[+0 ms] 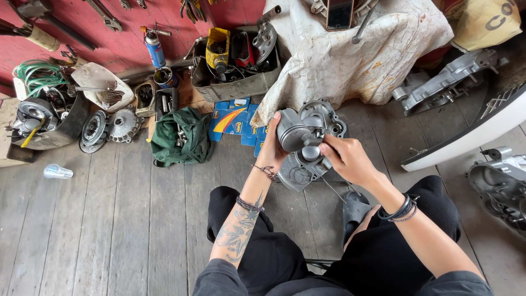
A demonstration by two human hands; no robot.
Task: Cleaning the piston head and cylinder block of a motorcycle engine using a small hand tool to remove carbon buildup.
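Landmark for all positions: the grey engine crankcase half [307, 164] lying on the plank floor [109, 219] in front of the seated person's knees. Far left of the crankcase: a clear plastic bottle [57, 172] on its side, a dark tub of parts with a green hose coil [37, 74] behind it, then two round clutch-type discs [109, 129]. Nearer left of the crankcase: a crumpled green cloth [181, 137] with small metal pieces on it, and blue-and-yellow cardboard boxes [233, 118] just beside the casing's upper left. Behind those, a metal bin [235, 85] packed with parts and a yellow container. Directly over the crankcase, left hand [272, 153] is closed around a grey metal piston [293, 134], fingers wrapped over its crown and skirt, holding it clear above the casing. Right hand [345, 159] is pinched shut on the small round end below the piston, likely the connecting rod [311, 152] or pin; exact contact is hidden by the fingers. Judgement: piston is stiff cast metal, moderately heavy for its size, probably oily and slippery; grip by the skirt, not ring grooves. Behind the crankcase, a stained white tarp [350, 55]; right of it, further grey engine covers [449, 82] and a casing [501, 186] at the far right.
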